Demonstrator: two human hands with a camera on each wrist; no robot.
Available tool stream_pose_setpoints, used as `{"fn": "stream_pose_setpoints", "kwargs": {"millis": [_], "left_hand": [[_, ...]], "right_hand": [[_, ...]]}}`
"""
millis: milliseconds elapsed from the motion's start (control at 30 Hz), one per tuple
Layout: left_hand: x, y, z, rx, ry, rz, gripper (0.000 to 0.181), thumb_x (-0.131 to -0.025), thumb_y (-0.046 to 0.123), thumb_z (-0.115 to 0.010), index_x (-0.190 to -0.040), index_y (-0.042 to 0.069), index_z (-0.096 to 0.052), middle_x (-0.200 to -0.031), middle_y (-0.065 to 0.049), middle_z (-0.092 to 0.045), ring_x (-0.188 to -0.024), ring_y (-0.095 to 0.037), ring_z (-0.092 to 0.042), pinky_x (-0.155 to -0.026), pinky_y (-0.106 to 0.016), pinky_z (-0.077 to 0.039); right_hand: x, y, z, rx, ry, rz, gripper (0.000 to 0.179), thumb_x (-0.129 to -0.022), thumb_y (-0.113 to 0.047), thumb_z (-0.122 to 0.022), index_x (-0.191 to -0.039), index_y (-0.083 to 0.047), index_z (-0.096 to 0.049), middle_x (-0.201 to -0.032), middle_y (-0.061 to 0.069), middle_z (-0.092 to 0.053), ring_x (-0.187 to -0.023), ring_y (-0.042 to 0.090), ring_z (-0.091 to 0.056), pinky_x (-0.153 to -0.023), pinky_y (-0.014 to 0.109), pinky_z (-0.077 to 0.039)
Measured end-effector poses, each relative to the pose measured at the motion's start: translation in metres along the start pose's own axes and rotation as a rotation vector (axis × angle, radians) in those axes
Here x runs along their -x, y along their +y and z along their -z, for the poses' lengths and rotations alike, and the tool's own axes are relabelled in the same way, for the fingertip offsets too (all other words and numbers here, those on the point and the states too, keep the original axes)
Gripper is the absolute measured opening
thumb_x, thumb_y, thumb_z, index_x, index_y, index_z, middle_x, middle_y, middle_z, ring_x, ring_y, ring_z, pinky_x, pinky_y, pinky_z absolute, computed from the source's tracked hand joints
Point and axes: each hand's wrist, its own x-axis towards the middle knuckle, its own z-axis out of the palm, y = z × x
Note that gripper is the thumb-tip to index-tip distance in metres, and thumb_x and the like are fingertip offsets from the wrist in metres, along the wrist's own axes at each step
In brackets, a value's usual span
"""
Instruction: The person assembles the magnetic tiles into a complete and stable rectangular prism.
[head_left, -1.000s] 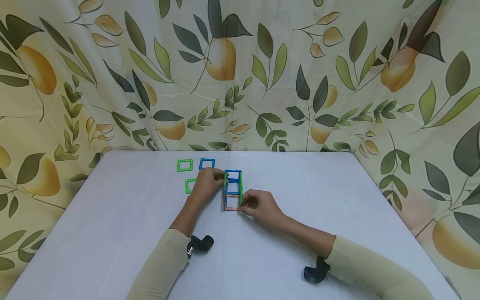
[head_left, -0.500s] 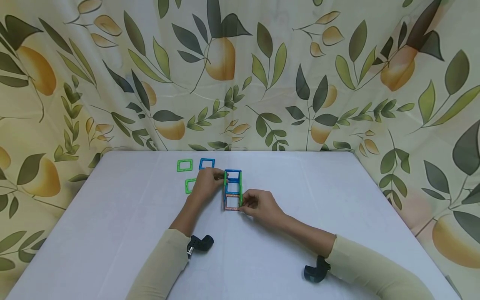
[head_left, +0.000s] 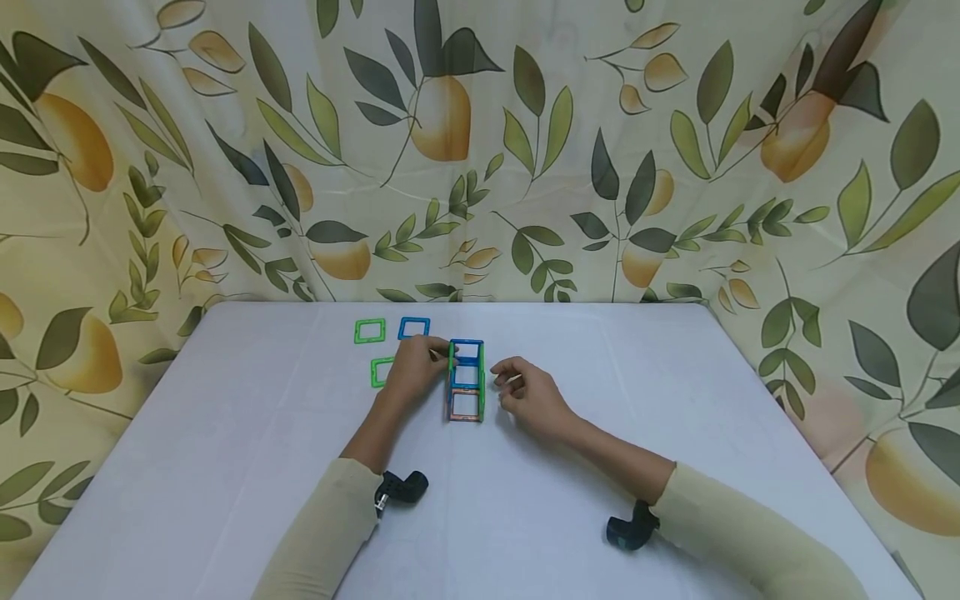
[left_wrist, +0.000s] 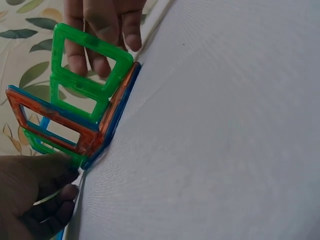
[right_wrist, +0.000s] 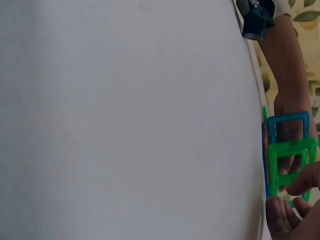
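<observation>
A small structure of magnetic tiles (head_left: 467,362), hollow frames in blue, green and orange-red, stands mid-table in the head view. My left hand (head_left: 411,367) holds it at its left side. In the left wrist view the thumb and finger pinch a green tile (left_wrist: 47,146) there, beside an upright orange-red tile (left_wrist: 55,115). Two green tiles (left_wrist: 90,40) stand on the opposite side. My right hand (head_left: 534,398) is just right of the structure, apart from it, with loosely bent fingers and nothing in them.
Behind the left hand lie a loose green tile (head_left: 370,341), a blue tile (head_left: 414,319) and another green tile (head_left: 374,373), the latter two partly hidden by the hand. A white cloth covers the table (head_left: 225,433). A patterned curtain (head_left: 480,192) hangs along the back edge.
My right hand has let go of the structure's right side and moved slightly away to the right and back. The left hand keeps its hold, and the structure stands where it was.
</observation>
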Motion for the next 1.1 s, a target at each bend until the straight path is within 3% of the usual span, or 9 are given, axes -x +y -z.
{"fn": "stream_pose_setpoints", "kwargs": {"millis": [267,467,667,833,1100], "left_hand": [[-0.002,0.004,-0.004,0.01,-0.02,-0.007,0.025,-0.095,0.011,-0.079,-0.12,0.005,-0.079,-0.102,-0.005,-0.075,-0.091,-0.021,-0.064,-0.081,-0.035,-0.056],[-0.001,0.006,-0.003,-0.01,-0.023,-0.023,0.027,-0.096,0.01,-0.078,-0.122,0.004,-0.078,-0.106,-0.006,-0.076,-0.092,-0.02,-0.065,-0.084,-0.036,-0.056],[0.003,0.007,0.006,-0.018,-0.039,-0.006,0.03,-0.097,0.007,-0.075,-0.128,0.006,-0.075,-0.113,-0.007,-0.076,-0.098,-0.022,-0.068,-0.089,-0.038,-0.057],[0.003,0.001,0.017,-0.029,-0.004,0.007,0.033,-0.095,0.008,-0.078,-0.129,0.009,-0.075,-0.118,-0.007,-0.075,-0.105,-0.025,-0.067,-0.093,-0.039,-0.056],[0.008,-0.019,0.033,-0.117,0.034,0.008,0.043,-0.088,0.018,-0.088,-0.128,0.009,-0.075,-0.129,-0.011,-0.071,-0.122,-0.032,-0.06,-0.105,-0.047,-0.05]], "right_hand": [[-0.013,0.0,-0.001,-0.03,0.021,-0.083,0.061,-0.088,0.011,-0.064,-0.146,-0.003,-0.051,-0.14,0.015,-0.06,-0.1,0.024,-0.064,-0.081,0.03,-0.054],[-0.023,0.0,-0.002,-0.084,0.003,-0.101,0.063,-0.088,0.012,-0.063,-0.148,-0.002,-0.05,-0.148,0.016,-0.055,-0.101,0.024,-0.065,-0.077,0.029,-0.055],[-0.028,0.004,0.001,-0.151,-0.037,-0.092,0.066,-0.087,0.015,-0.059,-0.151,0.0,-0.048,-0.153,0.019,-0.052,-0.103,0.028,-0.065,-0.074,0.028,-0.055],[-0.032,0.007,0.004,-0.185,-0.062,-0.062,0.066,-0.089,0.015,-0.056,-0.152,-0.001,-0.047,-0.151,0.019,-0.054,-0.106,0.031,-0.063,-0.077,0.029,-0.055],[-0.037,0.013,0.008,-0.189,-0.085,-0.035,0.065,-0.088,0.016,-0.056,-0.151,0.001,-0.047,-0.146,0.02,-0.057,-0.105,0.03,-0.061,-0.078,0.029,-0.056]]}}
